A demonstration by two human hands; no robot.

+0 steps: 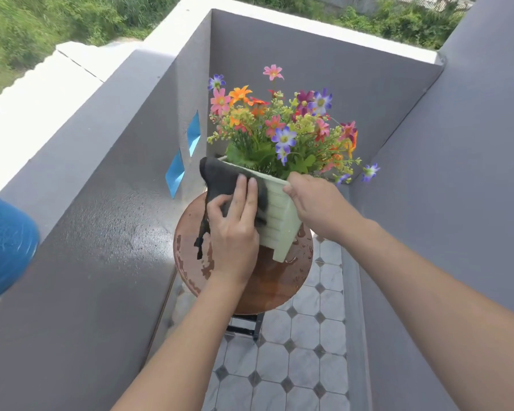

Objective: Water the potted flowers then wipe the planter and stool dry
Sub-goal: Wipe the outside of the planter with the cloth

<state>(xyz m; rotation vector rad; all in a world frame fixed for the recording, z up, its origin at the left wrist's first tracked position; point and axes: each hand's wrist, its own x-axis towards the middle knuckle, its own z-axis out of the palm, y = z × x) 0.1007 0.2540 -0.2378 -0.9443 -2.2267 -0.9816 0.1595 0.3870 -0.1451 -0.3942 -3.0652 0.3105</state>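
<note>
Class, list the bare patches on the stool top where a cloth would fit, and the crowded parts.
Free: the near part of the stool between planter and front rim; a droplet strip at right. Crowded: left, under left hand and cloth.

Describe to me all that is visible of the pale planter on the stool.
The planter is pale cream, looks like plastic, with ribbed slatted sides that narrow toward short feet. It stands on the wet round brown stool and is full of colourful flowers. The left hand holds a dark cloth against its near side; the right hand grips its rim corner.
</note>
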